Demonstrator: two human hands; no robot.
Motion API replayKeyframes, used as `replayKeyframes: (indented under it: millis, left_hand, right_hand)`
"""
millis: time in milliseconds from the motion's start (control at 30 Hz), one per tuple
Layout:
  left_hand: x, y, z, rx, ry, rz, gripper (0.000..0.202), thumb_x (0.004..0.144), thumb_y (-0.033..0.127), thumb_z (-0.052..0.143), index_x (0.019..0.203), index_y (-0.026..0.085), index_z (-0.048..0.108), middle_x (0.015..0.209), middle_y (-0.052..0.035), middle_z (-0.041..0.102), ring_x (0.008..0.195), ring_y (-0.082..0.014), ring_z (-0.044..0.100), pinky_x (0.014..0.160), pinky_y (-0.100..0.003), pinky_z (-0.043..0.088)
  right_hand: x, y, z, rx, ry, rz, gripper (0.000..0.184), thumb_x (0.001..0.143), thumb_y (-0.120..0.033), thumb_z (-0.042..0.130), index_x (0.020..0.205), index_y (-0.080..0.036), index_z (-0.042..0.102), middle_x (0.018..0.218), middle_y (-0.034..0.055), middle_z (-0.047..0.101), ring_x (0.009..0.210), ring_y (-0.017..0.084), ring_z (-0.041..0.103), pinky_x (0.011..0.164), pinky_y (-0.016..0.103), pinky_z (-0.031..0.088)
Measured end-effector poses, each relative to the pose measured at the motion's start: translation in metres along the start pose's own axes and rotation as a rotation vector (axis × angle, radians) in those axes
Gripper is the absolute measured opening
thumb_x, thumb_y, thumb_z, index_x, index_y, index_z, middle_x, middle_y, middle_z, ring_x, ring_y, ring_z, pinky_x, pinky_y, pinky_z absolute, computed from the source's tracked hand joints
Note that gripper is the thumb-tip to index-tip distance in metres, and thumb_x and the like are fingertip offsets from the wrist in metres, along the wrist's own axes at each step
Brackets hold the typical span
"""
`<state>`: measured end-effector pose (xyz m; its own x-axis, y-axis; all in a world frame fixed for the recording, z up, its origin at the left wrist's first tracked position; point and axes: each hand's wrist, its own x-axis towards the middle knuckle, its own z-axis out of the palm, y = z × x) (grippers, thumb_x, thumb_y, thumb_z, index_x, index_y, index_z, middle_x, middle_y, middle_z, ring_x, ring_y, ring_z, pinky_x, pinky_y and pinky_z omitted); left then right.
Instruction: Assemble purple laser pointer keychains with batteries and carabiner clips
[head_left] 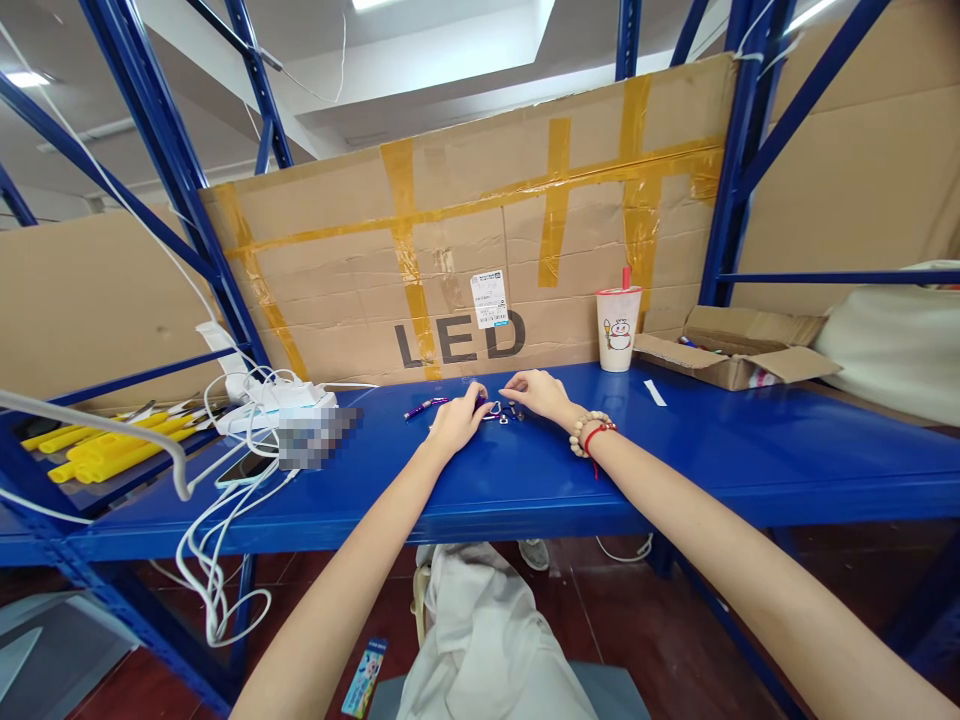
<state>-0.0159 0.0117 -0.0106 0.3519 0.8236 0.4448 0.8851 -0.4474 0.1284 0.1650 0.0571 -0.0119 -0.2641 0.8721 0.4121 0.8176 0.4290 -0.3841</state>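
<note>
My left hand (459, 418) rests over the blue shelf top (450, 480), its fingers curled round a small dark purple item that is mostly hidden. My right hand (544, 396) is just beside it, thumb and fingertips pinched together; whatever is between them is too small to make out. Below and between the fingertips lie several small shiny metal pieces (504, 418), like clips or rings. A thin purple pen-like stick (425, 408) lies on the shelf just left of my left hand. Beads and a red cord circle my right wrist.
A paper cup (618, 330) with a red straw and an open cardboard box (731, 360) stand back right, near a white paper strip (655, 392). On the left are a power strip (289, 408), tangled white cables (217, 560) and yellow tubes (124, 450). Taped cardboard (337, 290) walls the back.
</note>
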Motion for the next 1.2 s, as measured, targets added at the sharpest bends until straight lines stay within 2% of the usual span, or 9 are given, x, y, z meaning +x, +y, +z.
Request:
replayKeyframes:
  millis: [233,500,833,1033,1200]
  left_hand:
    - [-0.0003,0.0009,-0.0015,0.001,-0.007,0.001,0.017,0.094,0.034,0.039,0.106,0.022,0.041,0.084,-0.0011,0.065,0.081,-0.0206,0.065,0.067,-0.026,0.044]
    - [-0.0002,0.0007,-0.0013,-0.002,-0.002,0.001,0.018,0.094,0.034,0.040,0.106,0.022,0.042,0.084,-0.0016,0.065,0.082,-0.0212,0.065,0.065,-0.026,0.044]
    - [0.0002,0.0010,-0.0018,-0.005,0.013,0.003,0.018,0.093,0.033,0.045,0.106,0.022,0.044,0.091,-0.0012,0.066,0.086,-0.0197,0.065,0.069,-0.025,0.045]
    - [0.0006,0.0005,-0.0024,0.020,0.015,0.022,0.015,0.093,0.032,0.045,0.103,0.022,0.050,0.102,-0.0005,0.065,0.096,-0.0184,0.062,0.076,-0.025,0.045]
    - [0.0007,-0.0015,-0.0017,0.059,0.015,0.042,0.023,0.091,0.039,0.045,0.102,0.021,0.055,0.095,-0.0035,0.064,0.092,-0.0199,0.060,0.077,-0.027,0.045]
  right_hand:
    - [-0.0002,-0.0004,-0.0019,-0.012,0.027,0.043,0.025,0.092,-0.034,0.057,0.102,-0.012,0.062,0.100,0.0066,0.060,0.097,0.018,0.057,0.089,0.039,0.045]
    - [0.0023,0.0059,0.0025,-0.014,-0.020,0.029,0.020,0.094,-0.027,0.055,0.105,-0.012,0.060,0.103,0.0070,0.059,0.094,0.017,0.058,0.087,0.036,0.048]
    - [0.0007,0.0042,-0.0004,0.012,0.006,0.074,0.025,0.089,-0.035,0.061,0.098,-0.012,0.063,0.095,0.0058,0.061,0.092,0.017,0.058,0.086,0.037,0.048]
    - [0.0020,0.0064,0.0004,0.087,0.040,0.073,0.024,0.086,-0.035,0.065,0.092,-0.012,0.065,0.088,0.0044,0.063,0.087,0.017,0.059,0.085,0.037,0.047]
    - [0.0040,0.0048,0.0028,0.238,0.087,-0.013,0.020,0.085,-0.029,0.067,0.094,-0.012,0.065,0.095,0.0049,0.063,0.089,0.016,0.059,0.086,0.037,0.047]
